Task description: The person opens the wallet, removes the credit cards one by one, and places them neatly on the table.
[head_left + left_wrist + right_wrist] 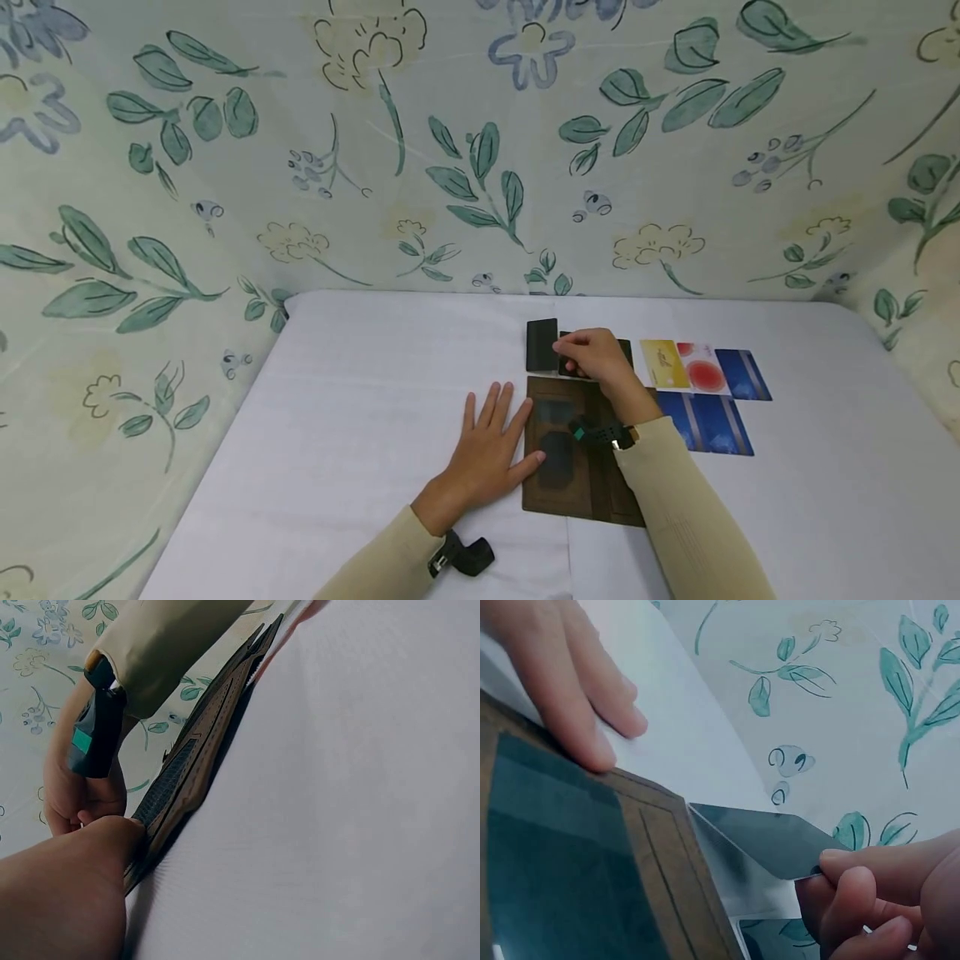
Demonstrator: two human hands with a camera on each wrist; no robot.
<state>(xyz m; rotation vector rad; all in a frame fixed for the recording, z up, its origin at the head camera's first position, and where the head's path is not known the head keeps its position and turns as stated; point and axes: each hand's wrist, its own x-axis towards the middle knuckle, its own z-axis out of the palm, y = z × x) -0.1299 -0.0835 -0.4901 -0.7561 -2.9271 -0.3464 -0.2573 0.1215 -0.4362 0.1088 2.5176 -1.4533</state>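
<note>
Between thumb and fingers, my right hand (596, 358) pinches the right edge of a thin dark card (542, 345). In the right wrist view the card (769, 836) tilts up from the white tabletop, one corner beside the wallet's edge. Below it an open brown wallet (551, 496) lies flat, a dark see-through window (555, 847) on its left half. My left hand (483, 458) lies with fingers spread at the wallet's left side, index fingertip and thumb on its edge. Partly behind my right hand lies another dark card (626, 350).
Right of the dark cards lie a yellow card (664, 364), a white card with red circles (705, 369) and a blue card (742, 375). More blue cards (716, 425) lie beneath them, beside the wallet. Floral cloth (480, 208) hangs behind the white table (375, 400).
</note>
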